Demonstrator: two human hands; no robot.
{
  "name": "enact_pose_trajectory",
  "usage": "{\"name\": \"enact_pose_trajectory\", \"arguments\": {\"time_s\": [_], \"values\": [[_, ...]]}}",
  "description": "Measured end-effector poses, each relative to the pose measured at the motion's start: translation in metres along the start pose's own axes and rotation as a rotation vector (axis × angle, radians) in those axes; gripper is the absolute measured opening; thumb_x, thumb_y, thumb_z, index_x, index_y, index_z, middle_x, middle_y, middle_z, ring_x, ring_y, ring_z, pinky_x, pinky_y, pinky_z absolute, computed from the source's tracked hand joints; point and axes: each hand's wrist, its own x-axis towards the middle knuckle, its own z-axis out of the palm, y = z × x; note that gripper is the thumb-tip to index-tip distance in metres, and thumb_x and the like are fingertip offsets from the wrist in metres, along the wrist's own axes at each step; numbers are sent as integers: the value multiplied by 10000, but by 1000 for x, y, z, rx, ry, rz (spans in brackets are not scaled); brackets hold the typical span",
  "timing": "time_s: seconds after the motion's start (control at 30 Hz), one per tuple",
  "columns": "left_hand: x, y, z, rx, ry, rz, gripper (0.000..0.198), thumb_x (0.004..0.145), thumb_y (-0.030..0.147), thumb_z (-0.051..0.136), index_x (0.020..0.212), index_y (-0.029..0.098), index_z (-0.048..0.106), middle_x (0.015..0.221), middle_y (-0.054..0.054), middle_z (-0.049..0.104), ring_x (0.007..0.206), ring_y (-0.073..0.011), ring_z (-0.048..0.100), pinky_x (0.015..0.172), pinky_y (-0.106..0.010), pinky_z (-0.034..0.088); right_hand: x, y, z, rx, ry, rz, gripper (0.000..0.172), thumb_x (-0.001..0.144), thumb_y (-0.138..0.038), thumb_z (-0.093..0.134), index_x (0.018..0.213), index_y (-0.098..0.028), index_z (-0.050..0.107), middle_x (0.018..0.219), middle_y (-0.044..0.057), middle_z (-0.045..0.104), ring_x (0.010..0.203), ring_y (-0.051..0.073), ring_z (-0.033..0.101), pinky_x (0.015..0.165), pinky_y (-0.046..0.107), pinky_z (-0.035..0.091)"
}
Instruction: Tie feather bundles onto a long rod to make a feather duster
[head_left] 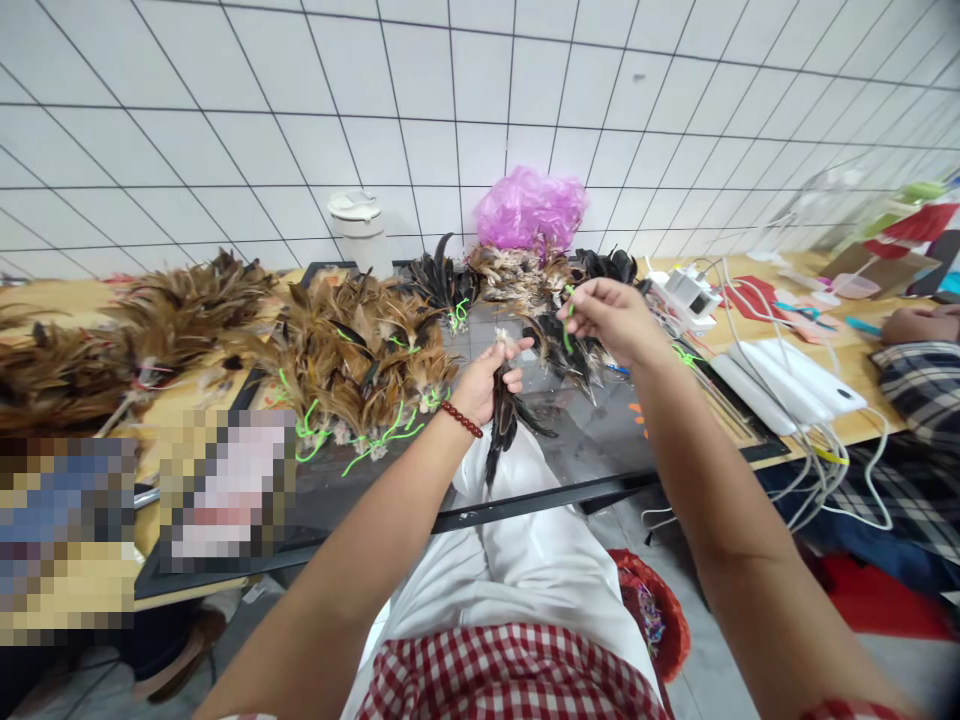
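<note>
My left hand (484,383), with a beaded bracelet at the wrist, is closed around a bundle of dark feathers (504,425). The pale quill ends poke up above the fingers and the dark tips hang down. To the right and a little higher, my right hand (609,312) pinches a short bright green string (568,335). Loose dark feathers (559,350) lie on the black-framed board (600,440) between and behind the hands. Left of my left hand spreads a pile of brown feather bundles (360,350) tied with green strings.
Against the tiled wall are a white lidded cup (360,230) and a pink plastic bag (531,208). At right lie a white power bank-like device (787,385), tangled cables and a co-worker's sleeve (919,380). A red bin (660,620) stands on the floor below.
</note>
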Motion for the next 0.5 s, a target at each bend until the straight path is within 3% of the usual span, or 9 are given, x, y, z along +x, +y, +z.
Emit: {"name": "enact_pose_trajectory", "arguments": {"time_s": [0.1, 0.17, 0.27, 0.37, 0.43, 0.5], "values": [[0, 1, 2, 46, 24, 7, 193, 857, 264, 571, 738, 153, 467, 764, -1, 554, 451, -33, 398, 430, -166, 371, -2, 20, 33, 80, -62, 37, 403, 648, -522, 753, 735, -185, 550, 702, 17, 657, 564, 100, 590, 482, 206, 449], [2, 0, 1, 108, 68, -31, 207, 852, 285, 576, 736, 159, 461, 659, 26, 487, 424, -39, 384, 406, -160, 342, -2, 33, 42, 98, -70, 43, 417, 652, -547, 733, 742, -185, 547, 698, 11, 647, 549, 95, 568, 474, 204, 427], [5, -3, 0, 232, 145, -95, 230, 871, 296, 542, 714, 167, 436, 556, 59, 387, 367, -26, 302, 359, -130, 226, -2, 46, 42, 10, -49, -11, 388, 693, -549, 694, 748, -186, 567, 661, -7, 605, 514, 83, 493, 477, 213, 382], [5, -7, 3, 412, 217, -146, 254, 881, 304, 523, 688, 168, 427, 515, 75, 338, 332, -11, 234, 343, -122, 143, -2, 49, 36, -112, -86, -138, 334, 713, -508, 692, 740, -186, 607, 732, 6, 598, 643, 111, 522, 589, 241, 415], [3, -10, 7, 539, 186, -210, 271, 863, 306, 550, 663, 161, 438, 504, 73, 336, 325, -2, 226, 342, -118, 126, -2, 49, 33, -136, -168, -186, 303, 703, -471, 709, 710, -182, 617, 827, 24, 609, 777, 136, 546, 681, 256, 429], [-1, -11, 12, 623, 98, -277, 273, 844, 286, 575, 643, 152, 448, 498, 67, 345, 328, 2, 238, 344, -114, 129, -2, 51, 31, -116, -285, -94, 283, 681, -434, 725, 684, -171, 620, 805, 23, 606, 758, 131, 538, 676, 256, 423]]}}
